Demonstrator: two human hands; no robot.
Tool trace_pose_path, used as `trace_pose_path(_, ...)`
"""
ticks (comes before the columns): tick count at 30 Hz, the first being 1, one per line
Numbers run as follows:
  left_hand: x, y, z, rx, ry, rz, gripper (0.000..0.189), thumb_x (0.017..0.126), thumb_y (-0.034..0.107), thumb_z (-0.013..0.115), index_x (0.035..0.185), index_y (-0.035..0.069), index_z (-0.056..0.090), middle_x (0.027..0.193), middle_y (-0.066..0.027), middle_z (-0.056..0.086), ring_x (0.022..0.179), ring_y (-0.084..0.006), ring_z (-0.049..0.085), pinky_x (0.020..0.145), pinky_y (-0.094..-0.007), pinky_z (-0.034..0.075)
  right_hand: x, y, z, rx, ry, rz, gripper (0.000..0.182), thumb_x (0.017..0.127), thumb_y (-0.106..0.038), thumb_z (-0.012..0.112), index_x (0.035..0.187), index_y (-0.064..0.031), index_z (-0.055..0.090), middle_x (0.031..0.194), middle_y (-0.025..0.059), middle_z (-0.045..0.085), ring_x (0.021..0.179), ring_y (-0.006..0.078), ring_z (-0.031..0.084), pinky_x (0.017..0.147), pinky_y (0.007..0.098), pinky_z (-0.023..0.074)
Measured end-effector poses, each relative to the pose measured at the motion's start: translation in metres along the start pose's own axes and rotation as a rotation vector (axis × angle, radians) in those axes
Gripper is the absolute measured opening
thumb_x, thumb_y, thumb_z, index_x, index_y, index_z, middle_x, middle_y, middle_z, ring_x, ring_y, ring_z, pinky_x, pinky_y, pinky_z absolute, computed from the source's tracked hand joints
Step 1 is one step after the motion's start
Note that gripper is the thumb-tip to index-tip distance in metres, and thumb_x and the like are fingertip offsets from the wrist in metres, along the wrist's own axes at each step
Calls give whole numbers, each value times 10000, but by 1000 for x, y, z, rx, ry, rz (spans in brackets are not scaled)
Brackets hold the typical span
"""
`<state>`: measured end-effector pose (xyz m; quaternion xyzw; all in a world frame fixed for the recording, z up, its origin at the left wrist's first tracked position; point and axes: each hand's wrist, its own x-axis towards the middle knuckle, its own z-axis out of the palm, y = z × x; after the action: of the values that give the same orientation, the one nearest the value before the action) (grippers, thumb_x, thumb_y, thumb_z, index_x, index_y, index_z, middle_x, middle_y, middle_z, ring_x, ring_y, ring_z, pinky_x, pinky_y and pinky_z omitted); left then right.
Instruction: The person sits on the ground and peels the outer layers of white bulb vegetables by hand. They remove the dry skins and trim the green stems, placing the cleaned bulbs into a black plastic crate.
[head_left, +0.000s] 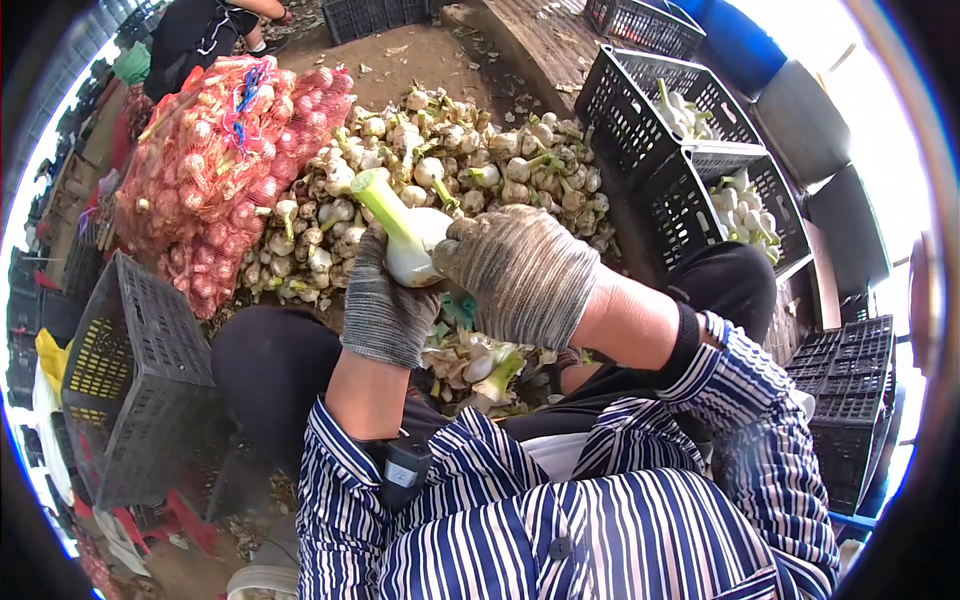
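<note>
A white garlic bulb (417, 247) with a thick, cut green stem is between my two hands, stem pointing up and to the left. My left hand (390, 300), in a grey striped knit glove, grips it from below and the left. The gloved fingers of my right hand (521, 274) press on the bulb's right side; whether they pinch a skin there is hidden. Behind my hands a large heap of garlic bulbs (450, 161) with short stems covers the ground. Peeled skins and stem pieces (487, 371) lie between my legs below.
Red mesh sacks of garlic (217, 157) stand at the left. Two black plastic crates (664, 161) at the right hold cleaned white bulbs (742, 214). Another black crate (161, 382) tilts beside my left knee, and stacked crates (840, 405) stand far right. A person (191, 45) crouches at upper left.
</note>
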<state>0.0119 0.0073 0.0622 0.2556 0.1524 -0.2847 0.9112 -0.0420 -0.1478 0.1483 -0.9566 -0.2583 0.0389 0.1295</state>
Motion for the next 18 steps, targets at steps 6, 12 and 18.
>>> trace_pose_path(6,-1,0,-11,-26,-19,46,438,966,394,380,1201,40,486,1074,-133,604,956,-277,615,820,-439,538,-5,-18,14,210,97,144,207,740,-177,635,895,-41,621,812,130,613,758,319,617,701,405,501)
trace_pose_path(12,-15,3,-2,-55,-168,26,501,923,509,392,1130,74,532,995,-117,612,860,-266,612,679,-420,529,-7,-10,11,239,429,129,591,678,-312,771,1167,-68,545,1145,181,531,929,348,602,773,395,511)
trace_pose_path(18,-21,2,12,159,-136,-17,584,860,598,477,1175,108,513,1108,-69,574,1018,-215,554,784,-436,485,10,20,32,823,622,-17,295,805,-46,641,1099,-59,629,978,107,606,830,213,602,772,329,500)
